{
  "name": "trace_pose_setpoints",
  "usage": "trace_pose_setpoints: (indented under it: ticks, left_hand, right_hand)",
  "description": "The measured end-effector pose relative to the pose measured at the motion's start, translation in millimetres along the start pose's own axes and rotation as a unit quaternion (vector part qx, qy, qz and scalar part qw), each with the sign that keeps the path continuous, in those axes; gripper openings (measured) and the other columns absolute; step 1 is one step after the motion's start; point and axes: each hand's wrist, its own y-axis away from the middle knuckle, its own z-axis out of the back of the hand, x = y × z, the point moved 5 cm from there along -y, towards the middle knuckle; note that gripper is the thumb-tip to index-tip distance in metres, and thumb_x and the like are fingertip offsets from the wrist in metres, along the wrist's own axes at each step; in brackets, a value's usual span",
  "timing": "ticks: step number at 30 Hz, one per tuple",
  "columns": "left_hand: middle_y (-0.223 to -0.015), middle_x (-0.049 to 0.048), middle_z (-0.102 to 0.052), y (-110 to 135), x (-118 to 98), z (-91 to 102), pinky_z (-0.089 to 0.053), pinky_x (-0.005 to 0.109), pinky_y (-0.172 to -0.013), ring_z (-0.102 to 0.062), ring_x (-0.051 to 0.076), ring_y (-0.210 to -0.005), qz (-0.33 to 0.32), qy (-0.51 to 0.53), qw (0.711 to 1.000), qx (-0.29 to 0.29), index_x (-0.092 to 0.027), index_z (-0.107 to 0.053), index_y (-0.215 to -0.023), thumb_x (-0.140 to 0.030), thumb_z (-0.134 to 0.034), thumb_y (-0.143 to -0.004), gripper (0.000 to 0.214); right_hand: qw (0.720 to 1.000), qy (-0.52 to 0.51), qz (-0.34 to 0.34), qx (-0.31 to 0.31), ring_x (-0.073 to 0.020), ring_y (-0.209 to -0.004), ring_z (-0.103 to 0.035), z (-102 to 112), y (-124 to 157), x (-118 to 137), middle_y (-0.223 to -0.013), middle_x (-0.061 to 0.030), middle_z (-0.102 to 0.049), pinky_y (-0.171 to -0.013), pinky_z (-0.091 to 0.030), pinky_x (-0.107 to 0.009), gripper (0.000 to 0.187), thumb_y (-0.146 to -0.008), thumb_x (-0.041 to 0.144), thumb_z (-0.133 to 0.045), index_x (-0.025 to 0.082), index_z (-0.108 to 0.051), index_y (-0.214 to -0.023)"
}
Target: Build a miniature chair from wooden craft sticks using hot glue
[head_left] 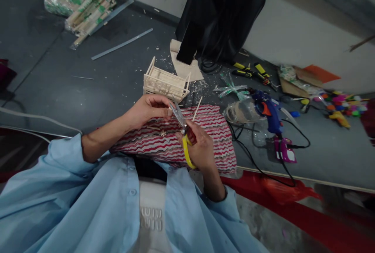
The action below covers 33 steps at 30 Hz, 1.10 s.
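Note:
My right hand (200, 143) is closed around the yellow handles of a pair of scissors (187, 151). Their blades point up and left to the fingertips of my left hand (152, 110). Those fingertips pinch a small pale wooden piece (169, 113), partly hidden, right at the blades. Just beyond my hands stands a little frame of thin wooden sticks (165, 79), box-shaped with corner posts. Under my hands lies a red-and-white striped cloth (152, 147). On it are a small star-shaped wooden piece (163, 133) and a thin stick (197, 108) near my right hand.
To the right are a blue glue gun (271, 114) with its black cord, a clear bottle (244, 111) and yellow-black pliers (244, 72). Behind stand a black bag (222, 15) and a phone (190, 44). Packs of sticks (90, 13) lie far left.

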Motion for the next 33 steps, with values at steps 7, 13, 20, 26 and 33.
trace_pose_setpoints:
  ticks: [7,13,20,26,33]
  left_hand:
    - [-0.066,0.0011,-0.074,0.9,-5.4,-1.0,-0.059,0.022,-0.056,-0.070,0.012,-0.055,0.002,0.034,0.999,-0.007,-0.012,-0.070,-0.081,-0.028,-0.095,-0.063,0.035]
    - [-0.073,0.0051,-0.078,1.2,-2.1,-3.9,-0.060,0.022,-0.054,-0.073,0.015,-0.058,0.034,0.040,0.998,0.021,-0.011,-0.066,-0.082,-0.031,-0.095,-0.063,0.040]
    - [-0.068,-0.0011,-0.071,0.2,-2.6,-1.0,-0.055,0.018,-0.053,-0.064,0.007,-0.054,0.013,0.026,0.999,-0.013,-0.012,-0.068,-0.078,-0.026,-0.095,-0.060,0.035]
    - [-0.064,-0.0023,-0.069,-1.2,0.2,-0.4,-0.057,0.020,-0.055,-0.066,0.009,-0.054,0.044,0.080,0.996,-0.009,-0.012,-0.065,-0.078,-0.023,-0.095,-0.059,0.037]
    - [-0.069,0.0036,-0.076,-1.2,1.0,1.1,-0.061,0.021,-0.057,-0.071,0.012,-0.057,0.044,0.117,0.992,-0.004,-0.010,-0.064,-0.076,-0.022,-0.096,-0.062,0.036]
  right_hand:
    - [0.999,-0.003,-0.021,-0.033,-0.0220,-0.086,-0.073,3.8,3.2,-5.7,-0.102,-0.0080,-0.078,-0.079,-0.060,-0.035,0.038,-0.094,0.042,-0.065,0.020,-0.069,-0.125]
    - [0.996,-0.045,-0.039,-0.062,-0.0224,-0.098,-0.074,2.9,4.5,-0.8,-0.112,-0.0073,-0.078,-0.088,-0.061,-0.037,0.036,-0.093,0.041,-0.068,0.023,-0.068,-0.124]
    - [0.989,-0.116,-0.067,-0.062,-0.0218,-0.100,-0.074,-3.7,-7.3,8.0,-0.114,-0.0086,-0.076,-0.089,-0.061,-0.036,0.037,-0.092,0.043,-0.069,0.022,-0.066,-0.123]
    - [0.985,-0.135,-0.078,-0.077,-0.0239,-0.105,-0.073,-5.4,-9.8,7.4,-0.119,-0.0098,-0.076,-0.092,-0.060,-0.039,0.037,-0.091,0.041,-0.071,0.022,-0.066,-0.123]
    - [0.986,-0.121,-0.080,-0.080,-0.0223,-0.097,-0.074,-10.2,-3.6,-1.9,-0.114,-0.0099,-0.077,-0.090,-0.060,-0.039,0.038,-0.091,0.044,-0.070,0.021,-0.066,-0.121]
